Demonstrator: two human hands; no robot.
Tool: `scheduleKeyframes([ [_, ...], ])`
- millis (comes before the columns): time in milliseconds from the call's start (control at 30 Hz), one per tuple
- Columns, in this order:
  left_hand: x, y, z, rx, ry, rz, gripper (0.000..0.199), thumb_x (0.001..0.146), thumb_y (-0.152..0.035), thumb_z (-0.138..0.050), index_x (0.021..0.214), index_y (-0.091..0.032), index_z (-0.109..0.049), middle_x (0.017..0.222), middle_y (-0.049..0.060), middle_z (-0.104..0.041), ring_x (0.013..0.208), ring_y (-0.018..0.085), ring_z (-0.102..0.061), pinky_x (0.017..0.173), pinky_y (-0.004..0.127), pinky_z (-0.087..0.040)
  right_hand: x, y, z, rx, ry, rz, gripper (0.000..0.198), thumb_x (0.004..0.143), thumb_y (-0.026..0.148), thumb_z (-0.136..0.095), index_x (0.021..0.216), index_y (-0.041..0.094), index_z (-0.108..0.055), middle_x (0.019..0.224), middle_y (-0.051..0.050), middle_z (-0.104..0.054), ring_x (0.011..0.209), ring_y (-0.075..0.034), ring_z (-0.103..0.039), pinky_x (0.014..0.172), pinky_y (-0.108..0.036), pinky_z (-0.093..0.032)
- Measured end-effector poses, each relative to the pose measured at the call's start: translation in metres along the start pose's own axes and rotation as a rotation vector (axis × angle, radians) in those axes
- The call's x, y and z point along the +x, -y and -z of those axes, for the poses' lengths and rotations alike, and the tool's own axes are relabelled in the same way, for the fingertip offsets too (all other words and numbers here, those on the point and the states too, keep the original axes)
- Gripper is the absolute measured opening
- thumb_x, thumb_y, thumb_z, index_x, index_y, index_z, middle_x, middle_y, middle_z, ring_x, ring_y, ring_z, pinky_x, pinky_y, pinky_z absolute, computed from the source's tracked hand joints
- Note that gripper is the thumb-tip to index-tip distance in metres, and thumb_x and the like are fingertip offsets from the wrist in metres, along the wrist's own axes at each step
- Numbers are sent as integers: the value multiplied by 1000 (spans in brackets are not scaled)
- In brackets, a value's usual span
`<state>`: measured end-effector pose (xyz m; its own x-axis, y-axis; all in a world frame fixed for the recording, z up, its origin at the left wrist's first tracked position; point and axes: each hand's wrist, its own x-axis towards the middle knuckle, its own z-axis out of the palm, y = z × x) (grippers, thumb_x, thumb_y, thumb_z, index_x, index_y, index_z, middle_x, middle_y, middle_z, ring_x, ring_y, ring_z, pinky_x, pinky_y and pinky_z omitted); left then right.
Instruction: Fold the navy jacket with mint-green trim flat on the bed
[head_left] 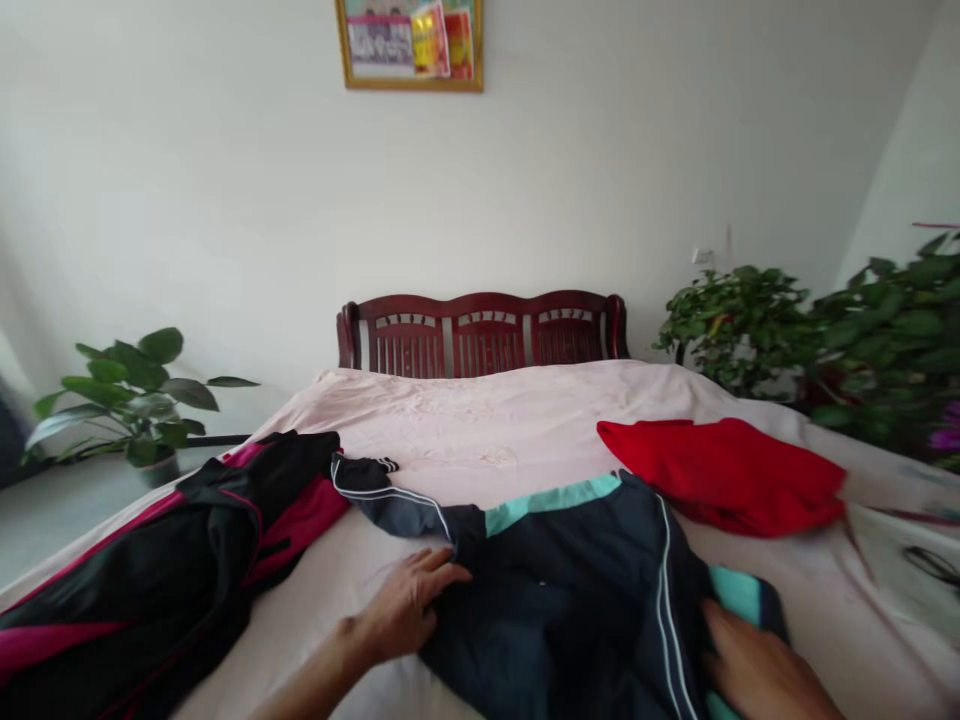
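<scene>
**Both hands flat on a dark jacket spread on the bed**

A dark navy jacket (570, 590) with teal panels and thin white stripes lies spread on the near middle of the bed (510, 420). One sleeve stretches out to the left and far side, ending in a striped cuff.

The left hand (409, 605) rests on the jacket's left edge, where the sleeve joins the body. Its fingers are spread and lie flat, the fingertips on the cloth and the heel of the hand on the sheet; it grips nothing. The right hand (757, 665) lies at the near right, pressed on the jacket's right side beside a teal panel. It is partly cut off by the picture's edge, and its fingers look laid flat rather than closed round the cloth.

To the left of the jacket, touching its sleeve, a black and magenta garment (187, 560) lies crumpled along the bed's left edge. To the far right, just beside the jacket, sits a red garment (727, 475), loosely folded. The bed is covered by a pale pink sheet.

Behind the bed stands a dark red wooden bench (484, 335) against a white wall, with a framed picture (411, 45) above it. A leafy potted plant (135, 400) stands on the floor at the left, and bushier green plants (825, 330) fill the right.
</scene>
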<state>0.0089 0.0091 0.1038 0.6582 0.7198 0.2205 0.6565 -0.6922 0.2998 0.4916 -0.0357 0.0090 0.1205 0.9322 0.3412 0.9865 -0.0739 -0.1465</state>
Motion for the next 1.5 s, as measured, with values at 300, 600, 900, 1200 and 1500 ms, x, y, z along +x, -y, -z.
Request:
scheduleKeyframes([
  [300, -134, 120, 65, -306, 47, 668, 37, 54, -21, -51, 89, -23, -61, 92, 0, -67, 88, 23, -62, 76, 31, -51, -4, 149, 72, 342, 456, 310, 27, 86, 40, -50, 92, 31, -76, 90, -4, -78, 87, -25, -72, 75, -30, -52],
  [600, -37, 116, 83, -201, -152, 699, 61, 74, -51, -63, 122, -14, -62, 120, 14, -70, 112, 31, -64, 94, 36, -51, 75, 227, 66, 689, 315, 369, 32, 87, 36, -50, 103, 23, -74, 107, -7, -75, 102, -24, -68, 92, -35, -49],
  [900, 41, -37, -9, 189, 70, -10, 37, 78, -10, -56, 109, -28, -65, 101, 3, -69, 83, 21, -66, 69, 30, -48, 135, 279, 50, 1090, 600, 232, 76, 81, 61, -59, 141, 15, -51, 147, -17, -51, 133, -30, -50, 110, -44, -39],
  [1200, -22, -17, 20, 353, -43, -32, 53, 79, -37, -70, 129, -28, -54, 95, 3, -68, 84, 25, -61, 78, 37, -43, 94, 236, 53, 1394, 48, -84, 53, 80, 39, -61, 127, 16, -61, 124, -11, -69, 117, -31, -62, 103, -46, -48],
  [1500, -23, 12, 115, 140, -89, 508, 9, 86, -25, -52, 83, -25, -62, 87, -2, -67, 83, 17, -64, 69, 25, -37, 149, 228, 181, 923, -1420, 133, 42, 88, 34, -62, 128, 23, -58, 129, -8, -60, 121, -29, -57, 109, -52, -41],
])
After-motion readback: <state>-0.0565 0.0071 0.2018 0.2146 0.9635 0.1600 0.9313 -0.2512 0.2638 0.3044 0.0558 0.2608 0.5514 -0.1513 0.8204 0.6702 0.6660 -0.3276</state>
